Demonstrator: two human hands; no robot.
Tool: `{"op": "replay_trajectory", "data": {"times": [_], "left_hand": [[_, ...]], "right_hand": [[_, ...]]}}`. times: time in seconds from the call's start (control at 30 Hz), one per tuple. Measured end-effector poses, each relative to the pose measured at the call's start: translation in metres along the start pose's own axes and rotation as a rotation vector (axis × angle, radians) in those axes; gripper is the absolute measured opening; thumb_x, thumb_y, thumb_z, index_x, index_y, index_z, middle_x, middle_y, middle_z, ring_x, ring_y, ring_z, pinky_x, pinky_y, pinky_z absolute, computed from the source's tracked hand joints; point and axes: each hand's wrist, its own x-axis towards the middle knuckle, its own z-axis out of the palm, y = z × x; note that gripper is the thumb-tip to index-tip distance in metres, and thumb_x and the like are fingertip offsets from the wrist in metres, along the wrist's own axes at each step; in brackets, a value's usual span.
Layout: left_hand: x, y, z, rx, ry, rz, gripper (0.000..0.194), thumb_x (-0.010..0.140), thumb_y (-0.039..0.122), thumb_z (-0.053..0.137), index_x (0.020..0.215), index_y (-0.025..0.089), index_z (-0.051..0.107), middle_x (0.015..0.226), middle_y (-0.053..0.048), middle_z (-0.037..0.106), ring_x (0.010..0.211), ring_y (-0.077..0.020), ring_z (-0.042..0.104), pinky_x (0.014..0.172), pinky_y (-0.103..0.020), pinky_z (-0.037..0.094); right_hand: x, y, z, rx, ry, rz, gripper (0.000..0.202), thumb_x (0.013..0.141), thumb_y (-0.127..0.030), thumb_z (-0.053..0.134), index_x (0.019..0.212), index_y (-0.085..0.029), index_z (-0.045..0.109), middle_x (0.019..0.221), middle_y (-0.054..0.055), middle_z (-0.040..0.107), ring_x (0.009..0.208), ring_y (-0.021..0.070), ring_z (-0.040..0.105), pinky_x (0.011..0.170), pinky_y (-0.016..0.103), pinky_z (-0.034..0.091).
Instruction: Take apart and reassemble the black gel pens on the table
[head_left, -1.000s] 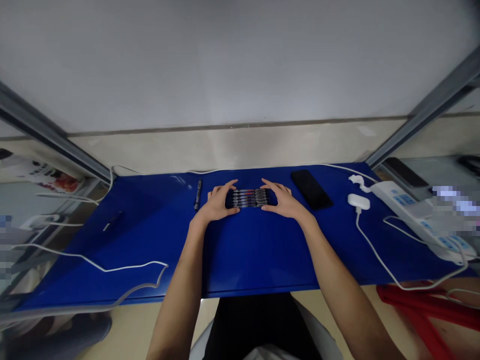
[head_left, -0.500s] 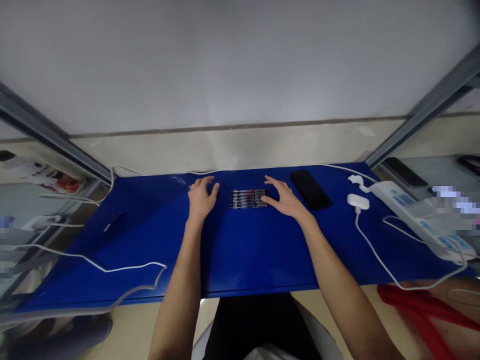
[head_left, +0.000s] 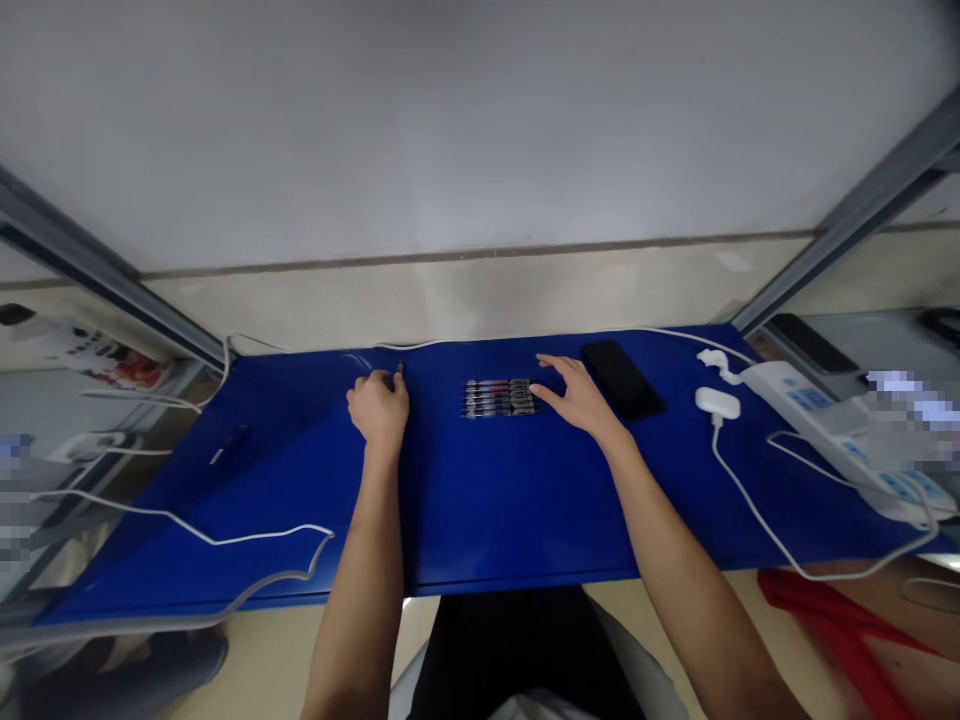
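My left hand [head_left: 379,405] is closed on a pen [head_left: 400,368] over the left half of the blue table; only the pen's dark end sticks out past my thumb. Several pens [head_left: 495,398] lie side by side in a neat row in the middle, clear bodies to the left and dark parts to the right. At the right ends of these pens hovers my right hand [head_left: 574,395], open, thumb and fingers apart, with nothing in it. Whether its thumb touches the pens I cannot tell.
A black phone [head_left: 622,378] lies right of my right hand. Farther right are a white earbud-style case [head_left: 718,402] on a cable and a white power strip [head_left: 832,430]. A small dark object [head_left: 229,445] and a white cable [head_left: 255,538] lie on the left.
My left hand has moved left and slightly down, and its fingers have closed around a pen. My right hand has shifted slightly right, staying open. The row of pens looks the same.
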Motion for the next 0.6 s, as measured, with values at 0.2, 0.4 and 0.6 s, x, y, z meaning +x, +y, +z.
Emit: {"op": "replay_trajectory", "data": {"times": [0.2,0.4,0.6], "left_hand": [[-0.015,0.023,0.000,-0.195,0.018,0.518,0.031,0.096,0.035,0.042,0.098,0.021,0.069,0.087,-0.011,0.065,0.094,-0.0278,0.053,0.088,-0.042,0.041],[-0.027,0.037,0.002,-0.253,-0.019,0.624,0.030,0.096,0.034,0.042,0.095,0.020,0.069,0.082,-0.009,0.064,0.090,-0.0255,0.052,0.084,-0.039,0.041],[-0.027,0.036,0.000,-0.296,0.013,0.622,0.030,0.096,0.034,0.044,0.080,0.021,0.065,0.071,-0.005,0.058,0.081,-0.0216,0.052,0.079,-0.036,0.041]], "right_hand": [[-0.001,-0.010,-0.002,-0.040,-0.075,-0.131,0.016,0.088,-0.041,0.065,0.084,-0.029,0.075,0.112,0.005,0.064,0.116,0.0290,0.050,0.100,0.052,0.040],[-0.002,-0.010,-0.001,-0.064,-0.220,-0.177,0.013,0.084,-0.043,0.070,0.079,-0.034,0.078,0.120,0.003,0.058,0.123,0.0302,0.042,0.102,0.055,0.036],[-0.003,-0.015,-0.004,-0.036,-0.278,-0.164,0.017,0.075,-0.047,0.077,0.080,-0.031,0.075,0.120,0.003,0.054,0.123,0.0287,0.041,0.104,0.051,0.035]]}}
